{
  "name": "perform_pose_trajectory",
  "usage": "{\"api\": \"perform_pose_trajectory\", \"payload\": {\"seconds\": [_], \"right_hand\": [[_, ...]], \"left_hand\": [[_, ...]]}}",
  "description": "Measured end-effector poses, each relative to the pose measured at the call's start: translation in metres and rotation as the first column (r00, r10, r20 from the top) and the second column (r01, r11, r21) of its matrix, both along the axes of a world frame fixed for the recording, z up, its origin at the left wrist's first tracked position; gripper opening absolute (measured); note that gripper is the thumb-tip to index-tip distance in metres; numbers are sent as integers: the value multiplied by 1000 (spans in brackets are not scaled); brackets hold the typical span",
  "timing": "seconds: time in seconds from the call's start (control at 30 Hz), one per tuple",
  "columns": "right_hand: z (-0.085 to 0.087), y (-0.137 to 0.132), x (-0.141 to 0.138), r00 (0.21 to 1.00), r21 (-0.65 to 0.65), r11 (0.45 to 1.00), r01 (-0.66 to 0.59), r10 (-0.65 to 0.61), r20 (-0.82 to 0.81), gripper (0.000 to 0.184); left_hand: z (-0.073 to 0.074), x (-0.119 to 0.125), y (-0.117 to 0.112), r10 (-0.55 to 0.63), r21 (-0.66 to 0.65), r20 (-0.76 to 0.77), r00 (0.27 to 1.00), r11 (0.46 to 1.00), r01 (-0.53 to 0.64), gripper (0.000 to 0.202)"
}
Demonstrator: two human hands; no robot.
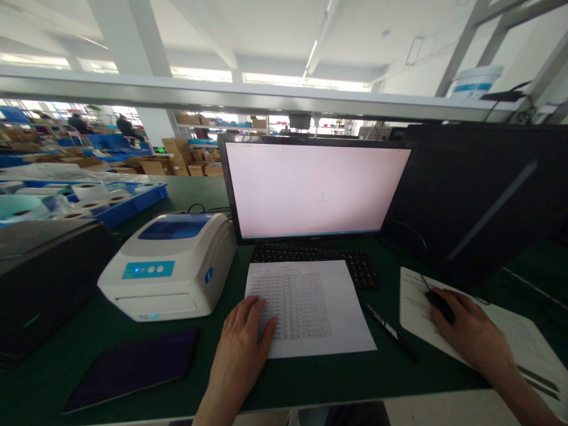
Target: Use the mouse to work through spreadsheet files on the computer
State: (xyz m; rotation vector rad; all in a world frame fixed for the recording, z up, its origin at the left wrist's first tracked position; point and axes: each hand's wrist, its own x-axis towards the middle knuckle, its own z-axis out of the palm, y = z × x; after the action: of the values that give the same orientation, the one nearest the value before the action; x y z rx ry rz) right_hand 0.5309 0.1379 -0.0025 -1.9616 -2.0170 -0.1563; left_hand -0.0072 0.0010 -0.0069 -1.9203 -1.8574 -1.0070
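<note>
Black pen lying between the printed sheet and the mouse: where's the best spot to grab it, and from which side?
Pinch the black pen around mid-barrel, from above. It lies flat on the green mat, running diagonally from upper left to lower right, with open mat either side. The right hand on the mouse is nearest; the left hand rests on the printed sheet.

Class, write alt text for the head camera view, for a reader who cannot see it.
A person's left hand rests on a printed sheet lying over a keyboard, while the right hand covers a mouse. A blank monitor stands ahead, with a label printer to its left.
</note>
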Motion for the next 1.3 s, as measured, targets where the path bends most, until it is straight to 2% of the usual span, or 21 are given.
{"api": "perform_pose_trajectory", "payload": {"seconds": [0.17, 0.43, 0.73, 0.97, 1.23, 1.3], "right_hand": [[-5, -5, -5, 1000, 95, 995, -6, 6, -7, 78], [-2, -3, -7, 1000, 55, 998, 8, -7, -19, 85], [-10, -2, -1, 1000, 113, 993, -23, 24, -9, 78], [-4, -3, -8, 1000, 73, 997, 1, -2, 11, 81], [-6, 3, 4, 1000, 29, 1000, -7, 6, 17, 76], [-7, 3, 4, 1000, 53, 998, -19, 18, 21, 75]], "left_hand": [[0, 0, -1, -8, -5, -22, 1000, 1000, 8, 32], [-2, 0, -1, 2, 12, -17, 1000, 1000, -2, 32], [-2, -1, 0, 4, 10, -20, 1000, 1000, -3, 31], [-2, -2, 1, 1, 7, -21, 1000, 1000, -1, 32], [-1, -3, 0, -2, 12, -22, 1000, 1000, 2, 33], [0, -3, 0, -9, 11, -18, 1000, 1000, 9, 33]]}}
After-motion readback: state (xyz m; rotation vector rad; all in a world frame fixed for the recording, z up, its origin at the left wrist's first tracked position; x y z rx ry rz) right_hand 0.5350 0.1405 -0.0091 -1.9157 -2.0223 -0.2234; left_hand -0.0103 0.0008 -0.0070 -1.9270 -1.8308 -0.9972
